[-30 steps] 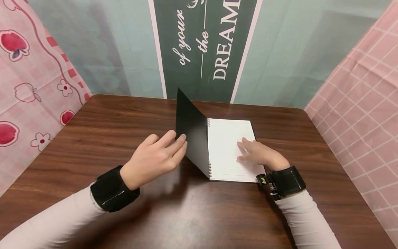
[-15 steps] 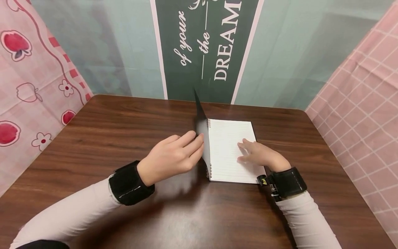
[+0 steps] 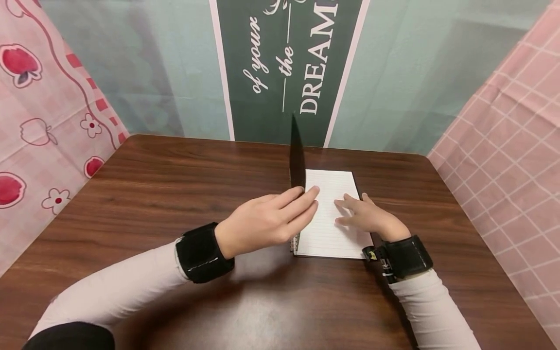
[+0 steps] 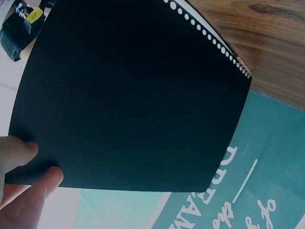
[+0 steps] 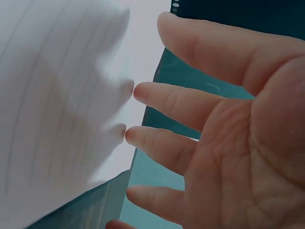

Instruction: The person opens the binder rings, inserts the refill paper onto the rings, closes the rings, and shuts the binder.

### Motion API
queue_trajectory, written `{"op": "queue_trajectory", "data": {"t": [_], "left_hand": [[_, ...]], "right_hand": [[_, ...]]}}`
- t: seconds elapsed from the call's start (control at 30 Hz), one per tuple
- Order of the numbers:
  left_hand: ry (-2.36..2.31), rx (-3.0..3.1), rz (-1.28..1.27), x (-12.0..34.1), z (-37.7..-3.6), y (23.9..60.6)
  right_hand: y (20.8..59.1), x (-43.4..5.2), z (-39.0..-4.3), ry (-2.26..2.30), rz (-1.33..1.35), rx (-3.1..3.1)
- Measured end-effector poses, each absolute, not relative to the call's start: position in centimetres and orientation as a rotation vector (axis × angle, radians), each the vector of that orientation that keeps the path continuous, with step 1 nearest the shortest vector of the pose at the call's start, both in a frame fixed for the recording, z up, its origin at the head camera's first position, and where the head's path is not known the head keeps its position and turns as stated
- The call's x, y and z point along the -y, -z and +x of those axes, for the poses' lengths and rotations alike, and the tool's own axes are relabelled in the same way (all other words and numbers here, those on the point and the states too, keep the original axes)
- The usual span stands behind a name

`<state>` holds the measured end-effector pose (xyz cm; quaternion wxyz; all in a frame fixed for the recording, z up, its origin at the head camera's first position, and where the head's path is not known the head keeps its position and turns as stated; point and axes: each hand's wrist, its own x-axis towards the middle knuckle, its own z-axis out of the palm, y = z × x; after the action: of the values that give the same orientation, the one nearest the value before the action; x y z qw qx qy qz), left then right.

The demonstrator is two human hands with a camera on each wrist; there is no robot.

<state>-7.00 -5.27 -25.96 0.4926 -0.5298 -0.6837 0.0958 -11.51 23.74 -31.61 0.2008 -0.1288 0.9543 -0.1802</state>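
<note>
A spiral-bound notebook lies on the table, its lined white page (image 3: 325, 238) facing up. Its black cover (image 3: 297, 155) stands nearly upright from the wire binding (image 4: 209, 37) at the left side. My left hand (image 3: 267, 218) holds the cover by its free edge; in the left wrist view the thumb and fingers pinch a corner of the black sheet (image 4: 133, 100). On the page's right part, my right hand (image 3: 367, 216) rests with spread fingers. The right wrist view shows fingertips of that hand (image 5: 228, 143) touching the lined paper (image 5: 47, 95).
The dark wooden table (image 3: 175, 170) extends around the notebook. Behind it hangs a teal cloth with a dark lettered panel (image 3: 280, 116). Pink patterned cloth (image 3: 57, 160) borders the left, and pink checked cloth (image 3: 503, 146) the right.
My left hand has moved to the right, swinging the notebook's cover from a leftward lean to nearly upright above the page. The right hand has stayed almost in place.
</note>
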Motion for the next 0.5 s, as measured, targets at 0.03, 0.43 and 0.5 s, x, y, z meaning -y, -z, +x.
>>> {"op": "queue_trajectory", "data": {"t": [0.03, 0.43, 0.5], "left_hand": [[-0.226, 1.654, -1.292, 5.0, -7.0, 26.0], [-0.226, 1.541, -1.288, 1.4, -7.7, 26.3], [-0.227, 1.513, -1.284, 0.4, -7.9, 26.4]], "right_hand": [[31.6, -23.8, -11.5, 0.510, -0.354, -2.662], [31.7, -24.3, -11.3, 0.575, -0.402, -2.707], [31.7, -24.5, -11.4, 0.581, -0.418, -2.716]]}}
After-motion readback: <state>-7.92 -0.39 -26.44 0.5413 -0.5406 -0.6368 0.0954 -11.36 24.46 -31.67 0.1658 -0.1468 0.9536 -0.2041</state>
